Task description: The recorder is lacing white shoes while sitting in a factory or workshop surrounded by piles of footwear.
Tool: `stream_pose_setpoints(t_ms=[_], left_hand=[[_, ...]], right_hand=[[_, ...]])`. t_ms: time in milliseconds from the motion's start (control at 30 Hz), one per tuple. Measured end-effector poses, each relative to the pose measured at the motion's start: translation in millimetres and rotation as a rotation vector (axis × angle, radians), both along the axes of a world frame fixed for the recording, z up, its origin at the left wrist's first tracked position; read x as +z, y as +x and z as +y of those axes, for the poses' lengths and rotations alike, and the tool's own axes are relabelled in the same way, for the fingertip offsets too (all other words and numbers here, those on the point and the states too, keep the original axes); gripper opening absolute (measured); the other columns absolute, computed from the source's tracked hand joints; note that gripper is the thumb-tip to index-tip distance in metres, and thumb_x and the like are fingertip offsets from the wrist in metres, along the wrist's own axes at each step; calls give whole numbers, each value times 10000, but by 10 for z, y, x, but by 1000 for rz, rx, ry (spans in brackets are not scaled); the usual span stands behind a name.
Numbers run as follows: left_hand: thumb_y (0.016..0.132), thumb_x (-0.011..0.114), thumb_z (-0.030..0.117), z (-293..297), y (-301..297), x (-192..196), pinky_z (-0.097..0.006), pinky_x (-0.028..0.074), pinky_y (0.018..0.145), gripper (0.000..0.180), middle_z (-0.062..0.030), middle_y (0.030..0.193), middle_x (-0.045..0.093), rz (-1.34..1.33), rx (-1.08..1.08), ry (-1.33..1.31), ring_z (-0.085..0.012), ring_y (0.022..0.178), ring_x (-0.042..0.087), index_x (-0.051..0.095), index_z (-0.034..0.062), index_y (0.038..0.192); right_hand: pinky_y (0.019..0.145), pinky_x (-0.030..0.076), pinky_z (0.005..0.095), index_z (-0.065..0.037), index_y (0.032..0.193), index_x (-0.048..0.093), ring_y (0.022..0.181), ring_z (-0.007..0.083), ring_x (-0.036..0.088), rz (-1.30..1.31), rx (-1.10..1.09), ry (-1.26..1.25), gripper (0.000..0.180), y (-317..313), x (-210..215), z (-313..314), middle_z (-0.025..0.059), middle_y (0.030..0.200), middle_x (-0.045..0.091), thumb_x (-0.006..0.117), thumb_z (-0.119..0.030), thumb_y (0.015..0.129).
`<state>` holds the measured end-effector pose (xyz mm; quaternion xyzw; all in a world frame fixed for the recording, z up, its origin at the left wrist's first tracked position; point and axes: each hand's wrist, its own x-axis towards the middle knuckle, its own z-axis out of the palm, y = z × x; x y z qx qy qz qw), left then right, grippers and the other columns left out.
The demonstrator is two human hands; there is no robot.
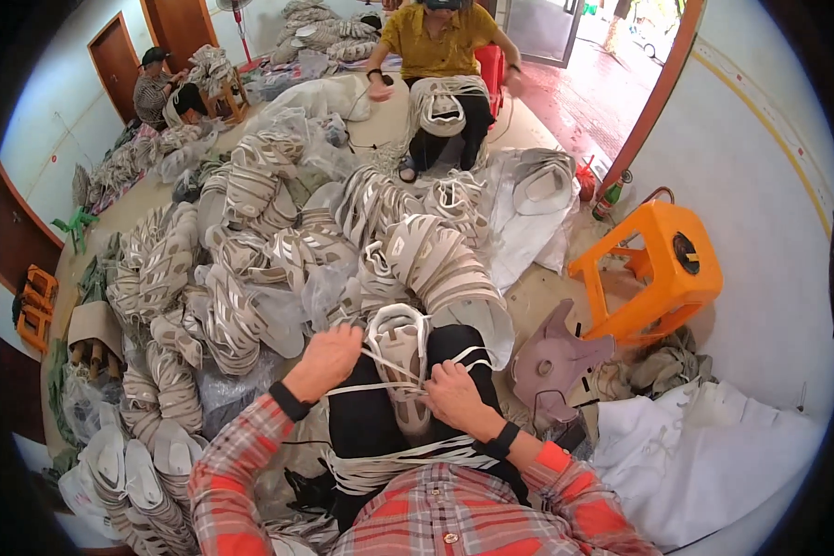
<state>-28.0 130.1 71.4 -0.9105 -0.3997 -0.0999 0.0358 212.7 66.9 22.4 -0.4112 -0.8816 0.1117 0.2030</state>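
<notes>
1. Head view, setting: pale floor [537, 306] of a workroom, largely covered by heaps of stacked beige-and-white shoe uppers [278, 250] running from the near left to the far centre.
2. Head view, centre near: one shoe upper [398, 357] lies on the person's lap, with white laces [389, 366] crossing over it.
3. Left hand [329, 357]: fingers curled shut around a lace at the upper's left edge.
4. Right hand [449, 394]: closed, pinching the laces at the near right side of the upper.
5. More white laces [398, 459] lie bunched across the lap, nearer than both hands.
6. Right of the lap: an orange plastic stool [653, 273] stands beside the white wall; a mauve moulded piece [556, 361] rests on the floor between stool and lap; white sacks [704, 454] lie at the near right.
7. Far centre: a seated person in a yellow shirt [435, 42] holds a bundle of uppers; another person [157, 88] sits at the far left.
</notes>
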Motion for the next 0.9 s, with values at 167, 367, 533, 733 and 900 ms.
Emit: stream_pose_setpoints(t_ms=[167, 367, 533, 733, 900], left_hand=[[845, 480, 214, -446, -110, -310, -259, 464, 541, 193, -69, 673, 594, -864, 380, -1532, -160, 593, 579, 551, 46, 784], [819, 517, 114, -1051, 163, -207, -307, 494, 590, 135, -96, 701, 593, -2116, 481, -1856, -210, 659, 569, 598, 10, 851], [856, 479, 156, -1132, 141, -570, -360, 489, 660, 206, -146, 779, 591, -2363, 203, -1877, -267, 710, 551, 584, -5, 782], [855, 462, 179, -1203, 152, -616, -376, 458, 638, 216, -139, 747, 568, -2396, 253, -1771, -264, 676, 520, 576, 17, 769], [851, 482, 160, -1243, 244, -524, -338, 436, 591, 172, -99, 717, 547, -2366, 336, -1733, -233, 647, 487, 561, 37, 761]], right_hand=[[635, 407, 416, -64, 672, 628, 758, 285, 526, -173, -4, -101, 113, -106, 41, 157, 119, 733, 544, 589, -166, 645], [735, 407, 392, -40, 660, 595, 764, 296, 539, -255, -28, -88, 132, -478, -417, 33, 136, 798, 579, 540, -150, 708], [603, 449, 426, -31, 663, 608, 690, 297, 554, -90, 328, 294, 153, -497, -142, 38, 156, 731, 575, 561, -170, 707], [441, 403, 410, -46, 659, 594, 512, 301, 512, 47, 133, -225, 228, -276, 210, -171, 154, 620, 548, 551, -236, 776], [392, 371, 379, -85, 574, 581, 498, 260, 531, -232, -76, 3, 271, -215, -46, -175, 128, 561, 532, 557, -286, 755]])
